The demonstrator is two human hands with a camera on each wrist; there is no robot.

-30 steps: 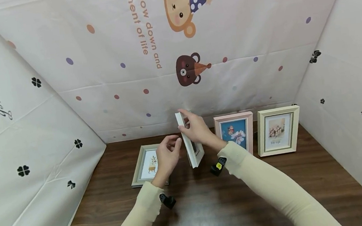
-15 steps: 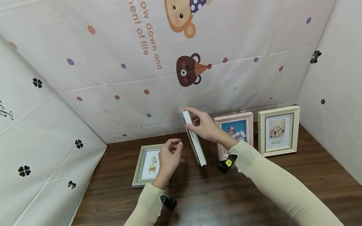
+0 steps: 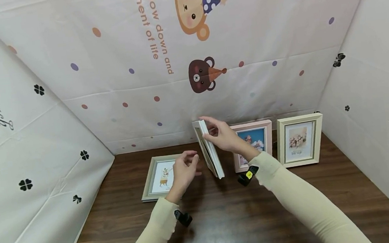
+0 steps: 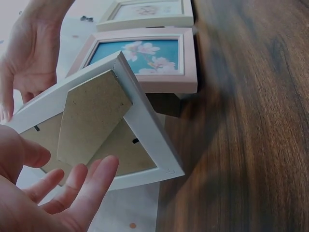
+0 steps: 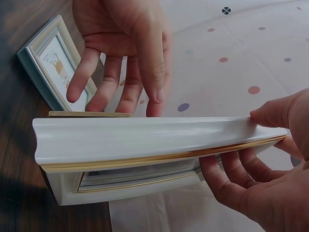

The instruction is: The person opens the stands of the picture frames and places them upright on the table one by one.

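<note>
My right hand (image 3: pixel 225 136) grips a white picture frame (image 3: pixel 213 153) by its upper part, thumb on one side and fingers on the other. The frame is held on edge, tilted, over the table. Its brown back and the stand flap (image 4: pixel 91 113) face left; a thin gold line runs along its front edge in the right wrist view. Close beside the back is my left hand (image 3: pixel 184 170), fingers loosely bent and holding nothing; in the left wrist view its fingertips overlap the flap's lower end. Under the left hand, a grey-green picture frame (image 3: pixel 149 183) with a plant print lies on the table.
A pink frame (image 3: pixel 270 137) with a blossom picture stands right of the white one, partly behind my right wrist. Farther right stands a cream frame (image 3: pixel 319 137). Printed white cloth walls (image 3: pixel 256 103) enclose the brown wooden table (image 3: pixel 246 218) at back and sides.
The right hand has moved slightly right and turned the white frame, so its back now shows to the left where its front showed on the right. The left hand has shifted slightly right and down.
</note>
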